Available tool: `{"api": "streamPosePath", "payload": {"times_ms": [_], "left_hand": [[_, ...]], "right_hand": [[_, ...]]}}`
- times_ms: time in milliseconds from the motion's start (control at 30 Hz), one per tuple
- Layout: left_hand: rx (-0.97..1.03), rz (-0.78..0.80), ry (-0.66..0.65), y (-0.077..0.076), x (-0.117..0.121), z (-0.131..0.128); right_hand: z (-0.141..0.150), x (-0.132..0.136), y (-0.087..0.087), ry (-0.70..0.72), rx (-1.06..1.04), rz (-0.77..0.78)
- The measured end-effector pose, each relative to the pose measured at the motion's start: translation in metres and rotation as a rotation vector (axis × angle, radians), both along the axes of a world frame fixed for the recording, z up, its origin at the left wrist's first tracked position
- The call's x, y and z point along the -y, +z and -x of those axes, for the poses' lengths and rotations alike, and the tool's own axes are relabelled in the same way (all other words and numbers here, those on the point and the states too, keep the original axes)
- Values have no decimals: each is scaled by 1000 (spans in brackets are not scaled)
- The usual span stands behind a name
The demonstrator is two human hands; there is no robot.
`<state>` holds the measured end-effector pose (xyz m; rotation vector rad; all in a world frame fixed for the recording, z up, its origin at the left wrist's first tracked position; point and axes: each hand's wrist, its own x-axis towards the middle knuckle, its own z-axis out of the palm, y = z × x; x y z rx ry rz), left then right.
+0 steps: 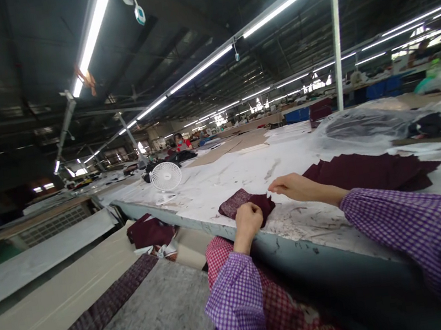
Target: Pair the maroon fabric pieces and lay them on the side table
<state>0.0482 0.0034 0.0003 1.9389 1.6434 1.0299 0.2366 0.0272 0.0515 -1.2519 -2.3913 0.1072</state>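
A small dark maroon fabric piece [237,202] lies near the edge of the white, stained work table [247,174]. My left hand [248,219] is curled into a fist on its near edge, gripping it. My right hand [293,187] reaches in from the right with fingers pinched together at the piece's far corner. Both arms wear purple checked sleeves. A spread pile of larger maroon fabric pieces [372,170] lies on the table just right of my right hand.
A small white desk fan [166,176] stands on the table to the left. More maroon fabric [150,233] sits below the table edge. Clear plastic sheeting [369,125] and dark cloth lie at the far right. A white pole [335,29] rises behind. People work at distant tables.
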Motion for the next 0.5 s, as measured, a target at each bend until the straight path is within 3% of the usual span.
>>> {"api": "streamPosePath", "payload": {"times_ms": [67, 133, 367, 500], "left_hand": [[163, 74, -41, -4, -6, 9], [202, 97, -70, -7, -9, 14], [270, 44, -158, -2, 2, 18], [259, -51, -73, -2, 5, 17]], "right_hand": [[2, -1, 1, -21, -95, 56], [6, -1, -1, 2, -110, 97], [32, 19, -11, 255, 17, 119], [32, 17, -12, 367, -57, 208]]}}
